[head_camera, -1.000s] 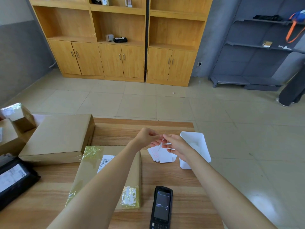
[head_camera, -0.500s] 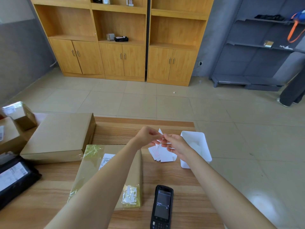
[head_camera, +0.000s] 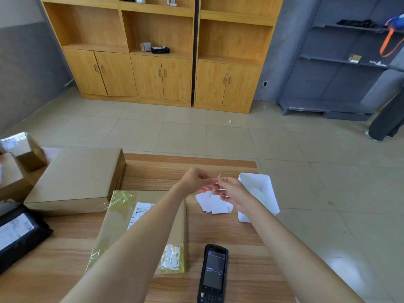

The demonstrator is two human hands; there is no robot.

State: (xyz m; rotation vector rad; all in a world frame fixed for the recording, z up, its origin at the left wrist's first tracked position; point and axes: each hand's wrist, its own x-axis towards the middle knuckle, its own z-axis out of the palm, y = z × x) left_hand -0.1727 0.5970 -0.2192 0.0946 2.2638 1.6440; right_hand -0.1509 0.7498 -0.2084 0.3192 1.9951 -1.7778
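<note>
Both arms stretch forward over the wooden table [head_camera: 229,235] and the hands meet in the air above its far half. The left hand [head_camera: 194,181] has its fingers curled in and pinches a thin white paper slip [head_camera: 219,176] at the tips. The right hand [head_camera: 234,190] comes in from the other side, fingertips bent and closed on the same slip. The slip stands nearly on edge between them, clear of the tabletop.

Right beneath the hands lies a fanned stack of white slips [head_camera: 215,205], one with red print. Just beside it, at the table's right edge, sits a white tray [head_camera: 272,193]; whether the pale shape inside is paper I cannot tell. Under the left forearm lies a taped brown parcel [head_camera: 118,228] with a label, sealed shut. A handheld scanner [head_camera: 213,274] rests near the front edge.
</note>
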